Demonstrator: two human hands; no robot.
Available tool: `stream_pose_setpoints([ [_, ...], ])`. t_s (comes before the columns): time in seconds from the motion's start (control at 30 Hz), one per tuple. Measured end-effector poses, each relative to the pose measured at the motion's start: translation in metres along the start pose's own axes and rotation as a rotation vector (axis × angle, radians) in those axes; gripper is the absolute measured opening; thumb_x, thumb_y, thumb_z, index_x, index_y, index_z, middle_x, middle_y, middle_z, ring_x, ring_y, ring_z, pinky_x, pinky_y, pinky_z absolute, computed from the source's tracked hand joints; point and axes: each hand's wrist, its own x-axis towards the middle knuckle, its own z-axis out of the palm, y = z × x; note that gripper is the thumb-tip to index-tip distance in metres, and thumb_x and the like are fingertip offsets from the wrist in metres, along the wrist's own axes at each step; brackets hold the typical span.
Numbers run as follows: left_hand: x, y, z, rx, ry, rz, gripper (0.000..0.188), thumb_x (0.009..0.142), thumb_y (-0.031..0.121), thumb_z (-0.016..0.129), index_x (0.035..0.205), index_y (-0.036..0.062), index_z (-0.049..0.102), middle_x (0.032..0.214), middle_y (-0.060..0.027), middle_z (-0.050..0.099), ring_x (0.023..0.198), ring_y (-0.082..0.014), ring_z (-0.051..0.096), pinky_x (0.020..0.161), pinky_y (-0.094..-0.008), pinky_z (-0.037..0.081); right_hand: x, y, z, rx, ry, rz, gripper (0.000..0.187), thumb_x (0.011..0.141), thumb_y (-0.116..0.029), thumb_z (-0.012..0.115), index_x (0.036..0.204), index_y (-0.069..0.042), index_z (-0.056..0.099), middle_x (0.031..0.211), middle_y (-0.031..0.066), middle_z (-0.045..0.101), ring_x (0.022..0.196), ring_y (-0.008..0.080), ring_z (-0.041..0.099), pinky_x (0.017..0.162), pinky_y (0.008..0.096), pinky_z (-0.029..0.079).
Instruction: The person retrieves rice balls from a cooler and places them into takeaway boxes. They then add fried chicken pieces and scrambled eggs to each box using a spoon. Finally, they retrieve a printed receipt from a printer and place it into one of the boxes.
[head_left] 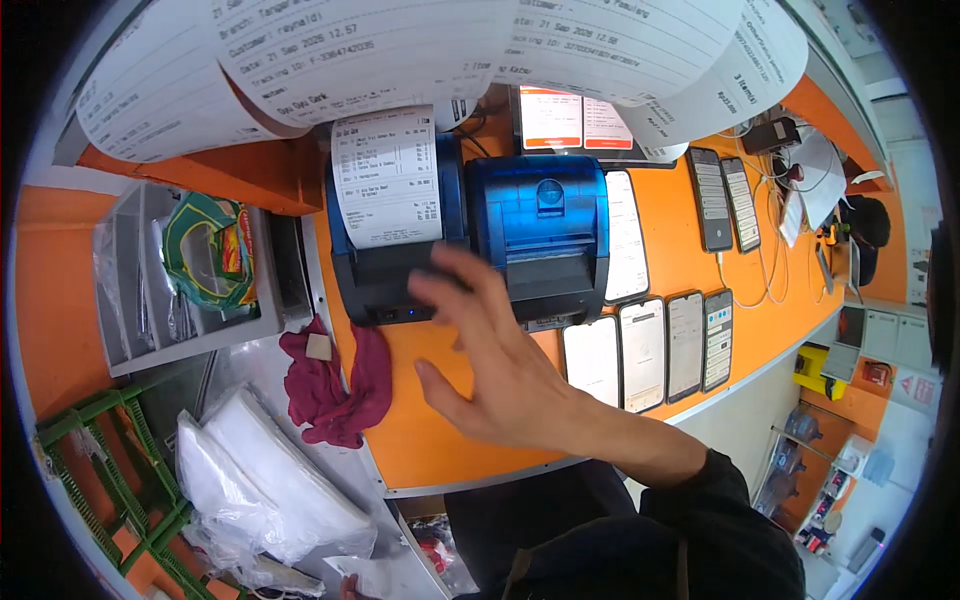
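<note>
My right hand (492, 365) is over the front of a blue and black receipt printer (390, 280), its fingers apart and slightly blurred. Nothing shows in its grasp; I cannot tell if the fingertips touch the printer. A printed paper receipt (388, 185) comes out of that printer's top. Close beside it on the right stands a second blue printer (540, 215), its lid down. Low at the bottom edge, a small bit of skin that looks like my left hand (350, 588) shows beside white plastic, its fingers mostly hidden.
Paper receipts (360, 60) hang across the top. Several phones (641, 355) and a tablet (575, 125) lie on the orange counter (430, 440), with cables at right. At left are a maroon cloth (345, 385), a grey tray (130, 290), plastic bags (270, 470) and a green rack (110, 470).
</note>
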Motion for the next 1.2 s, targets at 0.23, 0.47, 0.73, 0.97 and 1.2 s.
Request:
stream_pose_setpoints([
  [0.23,0.095,0.153,-0.059,-0.194,-0.284,-0.244,0.028,0.093,0.018,0.043,0.1,-0.0041,0.059,0.079,-0.0106,0.06,0.072,-0.0183,0.056,0.065,-0.0291,0.045,0.058,0.007,-0.002,0.537,0.055,0.359,0.073,0.079,0.004,0.057,0.137,-0.003,0.013,0.126,0.0197,0.033,0.075,0.0128,0.054,0.063,0.0246,0.048],
  [0.47,0.197,0.266,-0.028,0.079,-0.664,0.389,0.045,0.088,0.029,0.054,0.122,-0.0001,0.05,0.082,-0.0123,0.062,0.066,-0.0205,0.055,0.066,-0.0286,0.047,0.04,-0.023,0.007,0.61,-0.102,0.277,0.07,0.08,0.002,0.059,0.137,-0.006,0.018,0.101,0.0144,0.05,0.066,0.011,0.054,0.059,0.0245,0.047],
  [0.73,0.286,0.364,0.094,0.321,-0.626,0.645,0.054,0.083,0.014,0.056,0.133,0.0116,0.037,0.067,-0.0206,0.059,0.062,-0.0386,0.058,0.058,-0.0464,0.045,-0.034,-0.027,0.0,0.325,-0.338,0.384,0.054,0.084,-0.007,0.057,0.133,-0.008,0.032,0.108,0.021,0.059,0.084,0.0305,0.065,0.071,0.0359,0.052],
  [0.97,0.313,0.378,0.137,0.365,-0.6,0.774,0.067,0.083,0.025,0.061,0.14,0.0196,0.027,0.068,-0.0199,0.059,0.06,-0.0378,0.058,0.056,-0.0435,0.046,-0.053,-0.026,-0.012,0.292,-0.222,0.236,0.055,0.085,-0.008,0.059,0.134,-0.008,0.034,0.09,0.0181,0.065,0.08,0.0299,0.065,0.073,0.0346,0.051],
  [1.2,0.307,0.383,0.142,0.446,-0.526,0.925,0.075,0.08,0.024,0.065,0.142,0.0167,0.023,0.066,-0.0135,0.058,0.058,-0.0284,0.059,0.056,-0.0389,0.048,-0.058,-0.02,-0.021,0.259,-0.137,0.301,0.053,0.083,-0.003,0.057,0.132,-0.006,0.038,0.082,0.0153,0.064,0.072,0.0266,0.064,0.071,0.0329,0.051],
])
